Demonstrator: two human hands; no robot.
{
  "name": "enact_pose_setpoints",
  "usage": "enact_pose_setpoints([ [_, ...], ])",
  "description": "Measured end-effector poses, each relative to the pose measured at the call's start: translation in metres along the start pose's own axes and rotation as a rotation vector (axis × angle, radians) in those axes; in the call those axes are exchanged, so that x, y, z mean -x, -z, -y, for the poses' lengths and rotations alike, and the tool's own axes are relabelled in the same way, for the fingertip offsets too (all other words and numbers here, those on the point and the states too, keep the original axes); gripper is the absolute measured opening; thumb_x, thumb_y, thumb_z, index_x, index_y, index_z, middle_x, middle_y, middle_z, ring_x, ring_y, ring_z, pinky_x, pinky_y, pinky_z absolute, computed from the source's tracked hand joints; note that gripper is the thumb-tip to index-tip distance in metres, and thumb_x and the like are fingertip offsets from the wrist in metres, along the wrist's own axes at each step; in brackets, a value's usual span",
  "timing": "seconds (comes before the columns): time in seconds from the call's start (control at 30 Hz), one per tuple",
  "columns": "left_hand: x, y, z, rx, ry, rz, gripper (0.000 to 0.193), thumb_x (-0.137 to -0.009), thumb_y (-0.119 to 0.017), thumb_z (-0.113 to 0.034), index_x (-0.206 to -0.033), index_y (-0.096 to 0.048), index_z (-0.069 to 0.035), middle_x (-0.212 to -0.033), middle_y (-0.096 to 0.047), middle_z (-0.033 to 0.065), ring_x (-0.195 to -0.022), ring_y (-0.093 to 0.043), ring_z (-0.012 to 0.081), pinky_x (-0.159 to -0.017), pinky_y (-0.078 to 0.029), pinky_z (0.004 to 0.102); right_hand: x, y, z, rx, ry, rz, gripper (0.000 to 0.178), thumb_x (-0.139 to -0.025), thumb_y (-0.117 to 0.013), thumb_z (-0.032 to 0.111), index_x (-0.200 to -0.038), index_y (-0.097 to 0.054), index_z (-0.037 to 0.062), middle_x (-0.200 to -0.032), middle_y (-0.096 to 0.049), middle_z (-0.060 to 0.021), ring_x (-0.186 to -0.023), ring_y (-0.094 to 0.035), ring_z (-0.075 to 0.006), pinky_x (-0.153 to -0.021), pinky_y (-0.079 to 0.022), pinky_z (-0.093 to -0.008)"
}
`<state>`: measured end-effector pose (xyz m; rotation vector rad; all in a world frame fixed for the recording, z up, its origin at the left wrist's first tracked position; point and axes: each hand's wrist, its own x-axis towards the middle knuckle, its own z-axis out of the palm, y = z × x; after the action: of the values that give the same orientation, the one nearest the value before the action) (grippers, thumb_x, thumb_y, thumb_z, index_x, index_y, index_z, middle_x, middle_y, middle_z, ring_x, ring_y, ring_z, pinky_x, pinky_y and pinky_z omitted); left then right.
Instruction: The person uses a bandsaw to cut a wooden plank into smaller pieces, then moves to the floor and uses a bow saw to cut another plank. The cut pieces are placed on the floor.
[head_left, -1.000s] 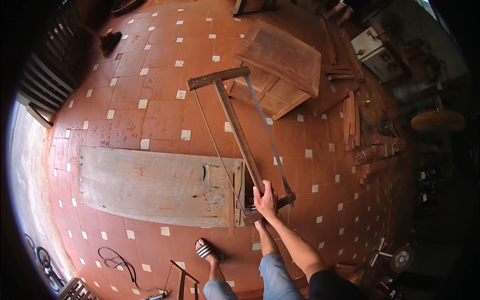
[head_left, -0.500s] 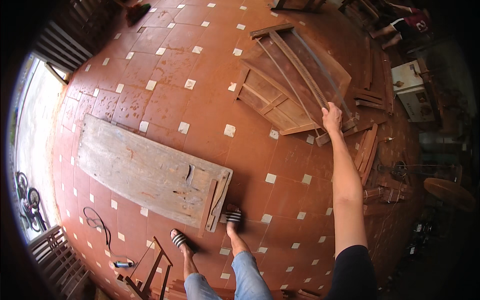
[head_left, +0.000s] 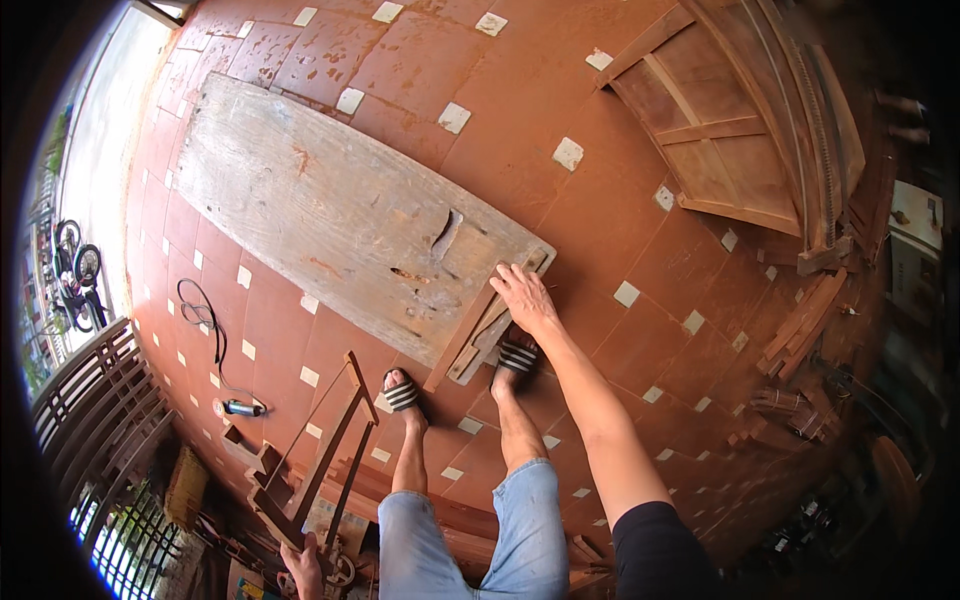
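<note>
A long weathered wooden board (head_left: 330,210) lies flat on the red tiled floor. My right hand (head_left: 522,295) rests on its near end, fingers spread over the short battens (head_left: 480,335) nailed there. My left hand (head_left: 303,568) is at the bottom edge, closed on the lower end of a thin wooden frame (head_left: 325,450) that stands tilted beside my left leg. My feet in striped sandals (head_left: 402,392) stand right at the board's end.
Wooden door panels (head_left: 730,150) lie stacked at the upper right, with loose wood scraps (head_left: 800,340) along the right. A black cable (head_left: 210,330) and a small tool (head_left: 243,407) lie on the tiles at left. A railing (head_left: 90,420) borders the lower left.
My right hand left the door panels at the right and came down onto the board's near end. I have bent lower, so the board looks much closer.
</note>
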<state>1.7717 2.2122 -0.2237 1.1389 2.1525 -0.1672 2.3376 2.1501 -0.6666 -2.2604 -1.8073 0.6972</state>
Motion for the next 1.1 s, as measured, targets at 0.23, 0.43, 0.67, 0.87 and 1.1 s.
enact_pose_setpoints([
  [0.23, -0.001, 0.016, 0.027, -0.074, -0.060, -0.010, 0.016, -0.096, -0.075, -0.010, -0.100, -0.062, -0.002, -0.083, -0.060, 0.0025, -0.071, -0.056, 0.0136, -0.067, -0.046, 0.0312, -0.024, -0.061, 0.017, 0.331, 0.089, 0.232, 0.023, -0.098, -0.062, 0.018, -0.119, -0.071, 0.0138, -0.128, -0.060, -0.0024, -0.130, -0.055, -0.0265, -0.107, -0.049, -0.0449],
  [0.43, 0.005, -0.007, 0.007, -0.014, -0.204, 0.016, 0.022, -0.100, -0.078, -0.021, -0.102, -0.064, -0.003, -0.069, -0.056, 0.0001, -0.053, -0.047, 0.0108, -0.047, -0.038, 0.0325, 0.014, -0.033, -0.021, 0.044, 0.055, 0.138, 0.009, -0.094, -0.068, 0.020, -0.095, -0.074, 0.0133, -0.105, -0.063, -0.0028, -0.106, -0.066, -0.0237, -0.083, -0.059, -0.0430],
  [0.67, 0.023, -0.003, -0.024, 0.095, -0.071, 0.089, 0.023, -0.102, -0.077, -0.021, -0.107, -0.064, -0.003, -0.072, -0.057, 0.0002, -0.053, -0.049, 0.0108, -0.045, -0.037, 0.0315, 0.068, 0.095, -0.014, -0.450, -0.528, -0.616, 0.026, -0.101, -0.074, 0.027, -0.101, -0.070, 0.0016, -0.093, -0.066, -0.0144, -0.089, -0.068, -0.0376, -0.076, -0.054, -0.0468],
  [0.87, 0.013, -0.005, -0.032, 0.139, -0.229, 0.098, 0.021, -0.103, -0.076, -0.018, -0.110, -0.062, -0.003, -0.070, -0.056, 0.0008, -0.049, -0.048, 0.0107, -0.042, -0.037, 0.0300, 0.094, 0.291, -0.120, -0.274, -0.670, -0.870, 0.035, -0.105, -0.069, 0.031, -0.096, -0.063, -0.0022, -0.089, -0.061, -0.0190, -0.082, -0.062, -0.0398, -0.073, -0.048, -0.0480],
  [1.1, 0.025, -0.010, -0.019, 0.216, -0.272, 0.106, 0.019, -0.103, -0.074, -0.014, -0.111, -0.061, -0.004, -0.068, -0.055, 0.0009, -0.045, -0.047, 0.0108, -0.038, -0.036, 0.0294, 0.132, 0.437, -0.252, -0.460, -0.635, -0.617, 0.036, -0.101, -0.069, 0.024, -0.081, -0.053, -0.0016, -0.068, -0.040, -0.0107, -0.067, -0.038, -0.0186, -0.063, -0.038, -0.0406],
])
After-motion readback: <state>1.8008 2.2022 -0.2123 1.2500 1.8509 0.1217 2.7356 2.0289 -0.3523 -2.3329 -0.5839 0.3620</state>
